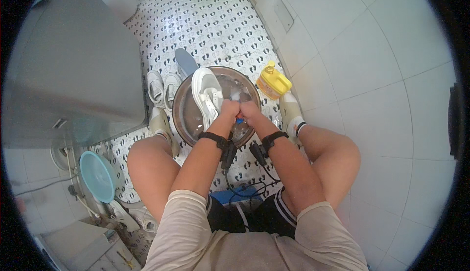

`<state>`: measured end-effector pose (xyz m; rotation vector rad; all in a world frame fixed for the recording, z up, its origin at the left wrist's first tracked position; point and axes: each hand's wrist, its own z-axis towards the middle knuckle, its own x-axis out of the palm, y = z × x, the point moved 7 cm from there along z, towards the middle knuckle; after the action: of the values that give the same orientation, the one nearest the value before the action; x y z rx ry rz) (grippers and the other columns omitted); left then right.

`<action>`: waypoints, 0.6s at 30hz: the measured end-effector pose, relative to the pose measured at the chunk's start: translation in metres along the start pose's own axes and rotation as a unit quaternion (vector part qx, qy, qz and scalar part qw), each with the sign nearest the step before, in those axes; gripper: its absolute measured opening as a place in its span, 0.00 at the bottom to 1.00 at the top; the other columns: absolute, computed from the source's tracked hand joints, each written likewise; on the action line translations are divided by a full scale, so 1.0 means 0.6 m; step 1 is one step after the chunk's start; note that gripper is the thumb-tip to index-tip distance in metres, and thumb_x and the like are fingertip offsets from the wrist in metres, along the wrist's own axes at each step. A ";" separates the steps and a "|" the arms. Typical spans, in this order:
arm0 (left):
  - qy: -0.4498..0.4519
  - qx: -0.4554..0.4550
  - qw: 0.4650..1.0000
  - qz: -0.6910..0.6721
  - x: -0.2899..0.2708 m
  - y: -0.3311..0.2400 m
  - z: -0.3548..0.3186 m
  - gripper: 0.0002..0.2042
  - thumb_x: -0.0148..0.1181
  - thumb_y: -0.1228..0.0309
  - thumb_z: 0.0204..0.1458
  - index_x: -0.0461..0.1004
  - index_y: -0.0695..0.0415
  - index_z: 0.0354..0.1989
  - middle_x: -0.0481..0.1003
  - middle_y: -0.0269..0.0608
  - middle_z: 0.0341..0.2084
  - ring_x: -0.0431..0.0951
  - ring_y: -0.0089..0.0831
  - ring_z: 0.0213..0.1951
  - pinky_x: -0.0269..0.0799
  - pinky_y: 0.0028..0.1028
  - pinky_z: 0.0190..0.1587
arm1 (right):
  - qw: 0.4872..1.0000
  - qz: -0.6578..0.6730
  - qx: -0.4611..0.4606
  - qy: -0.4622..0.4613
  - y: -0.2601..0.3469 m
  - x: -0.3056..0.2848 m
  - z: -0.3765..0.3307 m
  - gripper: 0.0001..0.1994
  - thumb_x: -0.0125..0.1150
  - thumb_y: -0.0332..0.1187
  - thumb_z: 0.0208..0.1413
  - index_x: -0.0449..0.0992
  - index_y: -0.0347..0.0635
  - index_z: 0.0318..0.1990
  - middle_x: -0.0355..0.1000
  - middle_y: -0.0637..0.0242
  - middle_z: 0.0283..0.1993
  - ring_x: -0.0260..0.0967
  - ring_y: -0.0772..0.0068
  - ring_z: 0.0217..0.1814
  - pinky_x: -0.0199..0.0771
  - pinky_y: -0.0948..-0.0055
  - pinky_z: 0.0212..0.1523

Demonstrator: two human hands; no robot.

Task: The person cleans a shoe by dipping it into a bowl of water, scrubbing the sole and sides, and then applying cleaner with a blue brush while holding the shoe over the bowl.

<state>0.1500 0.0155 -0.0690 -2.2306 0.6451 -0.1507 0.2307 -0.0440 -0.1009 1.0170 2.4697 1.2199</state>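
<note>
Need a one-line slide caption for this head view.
Both hands, left hand and right hand, scrub in a round metal basin holding a white sneaker.

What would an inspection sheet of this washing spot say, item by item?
Surface: white floor tiles with dark footprint pattern.
Job's things: round metal basin of water; white-and-grey sneaker leaning inside it.
Clutter: yellow plastic jug; pair of white shoes; turquoise plastic bowl.
Hands: left hand and right hand close together over the basin; grip unclear.
Cables: black wires hanging from wrist straps.
Surroundings: white tiled wall; grey cabinet.
</note>
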 end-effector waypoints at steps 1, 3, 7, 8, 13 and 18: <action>-0.007 0.036 0.999 0.039 -0.008 -0.010 -0.009 0.09 0.49 0.76 0.47 0.71 0.72 0.25 0.71 0.51 0.17 0.71 0.41 0.16 0.60 0.40 0.15 | 1.000 0.001 0.001 0.000 -0.003 -0.001 0.003 0.08 0.52 0.26 0.47 0.71 0.30 0.21 0.66 0.59 0.18 0.61 0.67 0.16 0.56 0.66 0.14; -0.013 0.071 0.994 0.079 -0.011 0.005 0.017 0.07 0.50 0.77 0.46 0.71 0.71 0.25 0.71 0.50 0.16 0.71 0.40 0.15 0.60 0.39 0.14 | 0.996 -0.058 -0.066 0.032 0.007 0.003 0.010 0.08 0.50 0.27 0.48 0.71 0.31 0.23 0.66 0.60 0.19 0.62 0.67 0.17 0.58 0.64 0.15; -0.005 0.056 0.993 0.104 -0.021 0.032 0.043 0.05 0.50 0.81 0.46 0.72 0.70 0.26 0.72 0.47 0.16 0.70 0.36 0.12 0.62 0.34 0.12 | 0.999 -0.010 0.040 -0.010 -0.004 0.006 0.017 0.09 0.50 0.29 0.49 0.72 0.29 0.28 0.67 0.61 0.22 0.63 0.68 0.20 0.62 0.66 0.19; 0.032 0.024 0.997 0.072 0.000 0.020 0.017 0.04 0.50 0.82 0.46 0.72 0.69 0.26 0.72 0.47 0.16 0.70 0.35 0.12 0.63 0.33 0.11 | 0.997 0.052 0.051 -0.037 -0.013 -0.014 0.029 0.11 0.52 0.33 0.50 0.72 0.32 0.30 0.68 0.60 0.23 0.63 0.69 0.19 0.62 0.69 0.19; 0.005 0.042 0.998 0.051 -0.045 0.038 0.043 0.04 0.51 0.82 0.46 0.72 0.69 0.29 0.72 0.47 0.18 0.71 0.33 0.13 0.64 0.33 0.11 | 1.000 -0.019 0.016 0.017 0.027 0.034 0.002 0.17 0.55 0.42 0.53 0.71 0.33 0.37 0.70 0.59 0.30 0.65 0.70 0.23 0.66 0.71 0.24; -0.003 0.074 0.995 0.067 -0.041 0.024 0.032 0.05 0.50 0.82 0.46 0.72 0.70 0.30 0.73 0.49 0.21 0.73 0.33 0.16 0.64 0.31 0.11 | 0.994 -0.082 0.012 0.076 0.020 0.037 0.019 0.22 0.55 0.45 0.54 0.70 0.29 0.40 0.69 0.62 0.29 0.66 0.72 0.27 0.66 0.72 0.26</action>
<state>0.1288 0.0324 -0.0902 -2.0378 0.7523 -0.1206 0.2255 -0.0172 -0.0965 0.7326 2.6271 1.2608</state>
